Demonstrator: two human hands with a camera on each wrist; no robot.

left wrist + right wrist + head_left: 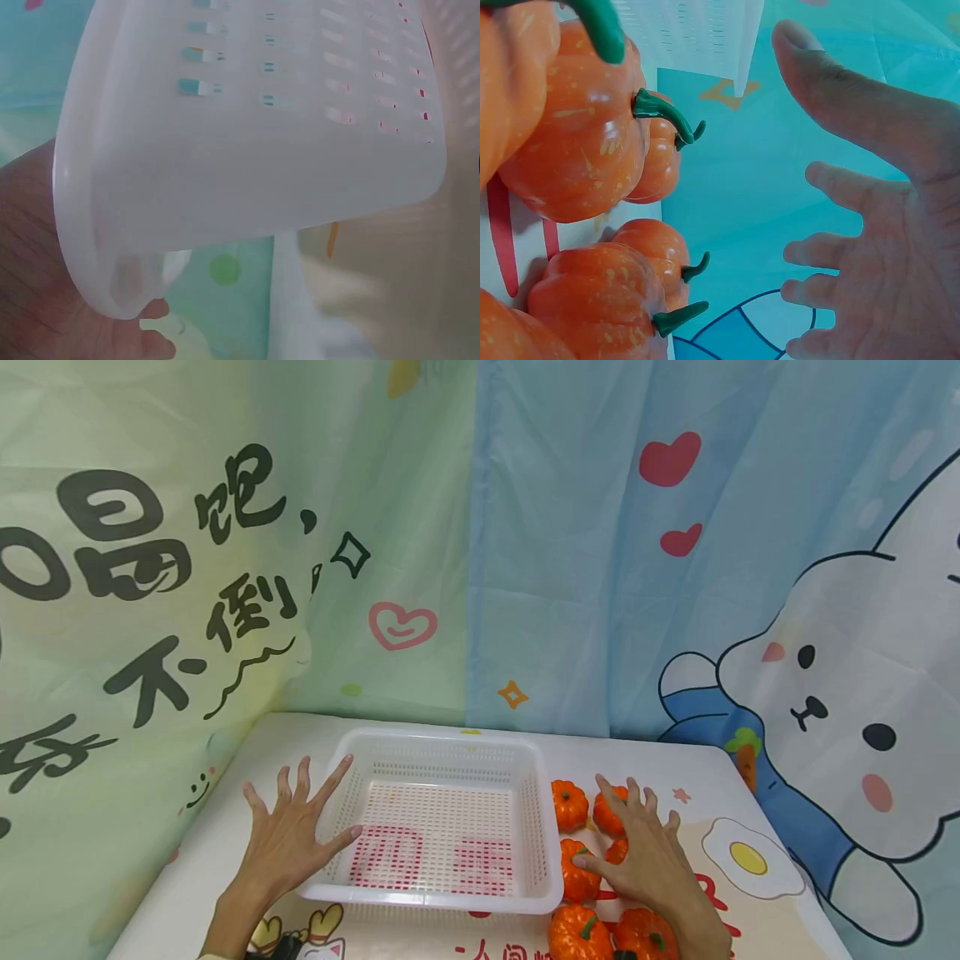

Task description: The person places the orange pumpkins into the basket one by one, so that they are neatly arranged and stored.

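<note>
A white plastic basket [442, 900] with a perforated floor and walls stands on the table, nothing inside it. At its left side is my left hand [291, 835], fingers spread wide, the thumb over the near left rim; whether it touches the rim I cannot tell. To the basket's right sit several small orange pumpkins [580, 933] with green stems. Over them hovers my right hand [647, 852], fingers spread and holding nothing. In the right wrist view, that palm [885, 262] is apart from the pumpkins [585, 127].
A printed mat [420, 935] with writing and a fried-egg picture covers part of the white table [225, 827]. Behind hangs a printed curtain [547, 543] with hearts and a cartoon animal. A dark object [285, 947] lies at the lower left, partly cut off.
</note>
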